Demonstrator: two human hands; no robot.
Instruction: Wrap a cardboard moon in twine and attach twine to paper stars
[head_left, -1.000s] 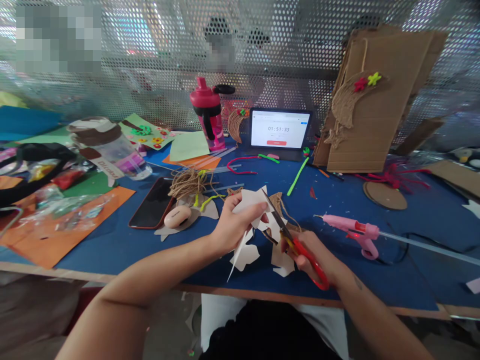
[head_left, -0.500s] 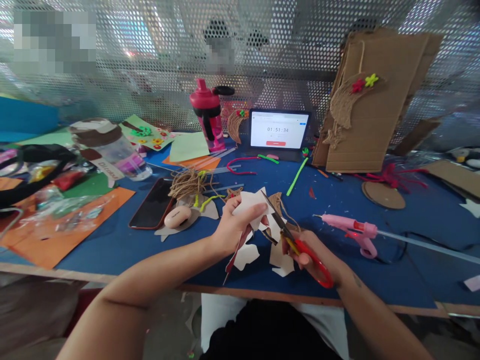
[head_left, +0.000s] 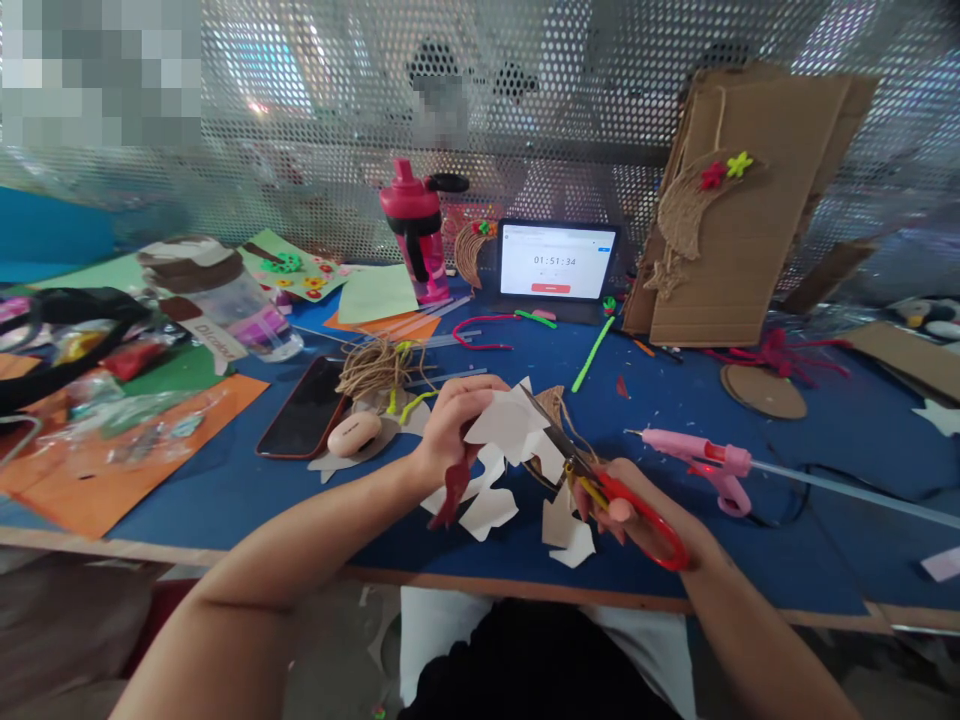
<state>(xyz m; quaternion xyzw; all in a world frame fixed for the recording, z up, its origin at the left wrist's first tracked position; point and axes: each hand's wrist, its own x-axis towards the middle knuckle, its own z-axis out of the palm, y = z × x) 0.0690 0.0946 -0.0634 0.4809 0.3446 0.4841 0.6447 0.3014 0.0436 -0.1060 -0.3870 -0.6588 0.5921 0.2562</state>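
My left hand (head_left: 450,425) is closed on a white paper cut-out (head_left: 506,425), whose red underside hangs below the fingers, above the blue table (head_left: 225,485). My right hand (head_left: 637,510) grips red-handled scissors (head_left: 600,485) by the loops. The blades point up-left into the paper's right edge. White paper offcuts (head_left: 487,510) lie on the table under both hands.
A pink glue gun (head_left: 701,460) with its cord lies right of the scissors. A black phone (head_left: 307,408), a beige oval case (head_left: 354,433) and a twine bundle (head_left: 379,368) sit to the left. Behind stand a tablet (head_left: 559,262), a pink bottle (head_left: 416,230) and leaning cardboard (head_left: 750,200).
My left hand has turned the paper so its white face shows more and a red strip hangs below. The scissors have shifted slightly right and down. The tablet timer has advanced.
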